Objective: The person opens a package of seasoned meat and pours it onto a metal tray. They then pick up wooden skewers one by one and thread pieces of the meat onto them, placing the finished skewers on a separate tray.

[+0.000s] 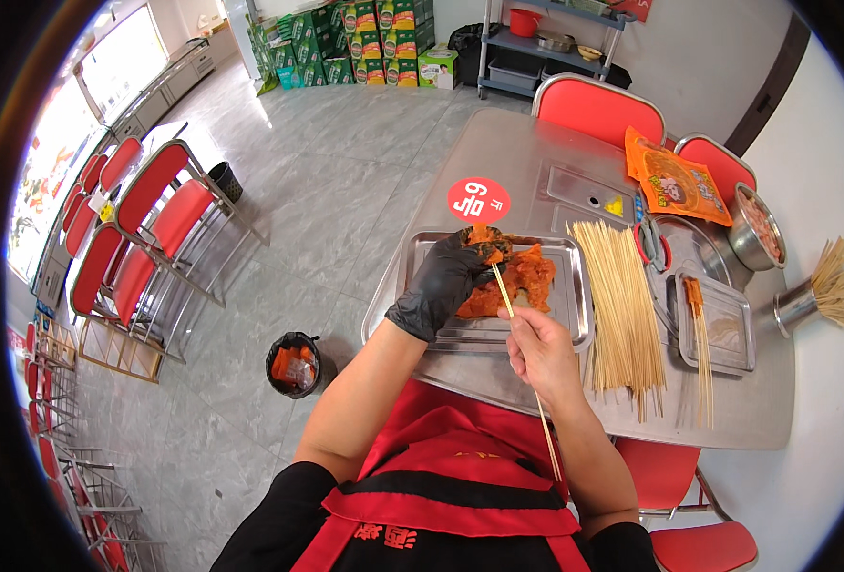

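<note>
My left hand [445, 282], in a black glove, pinches a piece of red-orange marinated food [492, 247] over a steel tray [584, 286]. My bare right hand [542, 350] grips a pair of thin wooden skewers [545, 422], whose upper ends meet the piece at my left fingers. More of the marinated food [529, 279] lies in the tray below. Right of the tray lies a thick row of bare wooden skewers [622, 314]. On a smaller steel tray [740, 350] farther right rest a few skewers [704, 357] with orange food at their upper ends.
Red-handled scissors [652, 244], an orange food bag [679, 182], a steel bowl of food [757, 227] and a steel cup [794, 307] of skewers stand on the right of the metal table [493, 143]. A black-lined bin [295, 390] is on the floor at left. Red chairs [601, 107] surround the table.
</note>
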A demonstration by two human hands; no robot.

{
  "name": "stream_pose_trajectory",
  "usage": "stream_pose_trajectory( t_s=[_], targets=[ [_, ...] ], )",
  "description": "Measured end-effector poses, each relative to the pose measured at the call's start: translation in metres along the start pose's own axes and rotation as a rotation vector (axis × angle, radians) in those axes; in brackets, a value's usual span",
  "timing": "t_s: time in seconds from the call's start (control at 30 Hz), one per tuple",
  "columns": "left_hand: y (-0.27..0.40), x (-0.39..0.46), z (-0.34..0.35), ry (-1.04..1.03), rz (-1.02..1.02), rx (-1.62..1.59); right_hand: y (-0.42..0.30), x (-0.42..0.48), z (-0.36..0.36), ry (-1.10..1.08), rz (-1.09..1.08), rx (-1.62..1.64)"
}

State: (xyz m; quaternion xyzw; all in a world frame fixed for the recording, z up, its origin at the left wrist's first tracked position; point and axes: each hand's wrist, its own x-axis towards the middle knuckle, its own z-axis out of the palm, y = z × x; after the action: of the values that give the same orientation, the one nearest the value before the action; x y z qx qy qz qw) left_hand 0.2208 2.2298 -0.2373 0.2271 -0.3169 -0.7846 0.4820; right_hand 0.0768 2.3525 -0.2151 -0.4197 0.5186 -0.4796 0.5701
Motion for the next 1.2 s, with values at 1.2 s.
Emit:
stream_pose_trajectory(
  t_s=[1.2],
  targets=[
    [-0.005,-0.011,0.023,0.031,-0.016,-0.173,0.001,0.007,0.004,0.049,-0.040,0.039]
  ],
)
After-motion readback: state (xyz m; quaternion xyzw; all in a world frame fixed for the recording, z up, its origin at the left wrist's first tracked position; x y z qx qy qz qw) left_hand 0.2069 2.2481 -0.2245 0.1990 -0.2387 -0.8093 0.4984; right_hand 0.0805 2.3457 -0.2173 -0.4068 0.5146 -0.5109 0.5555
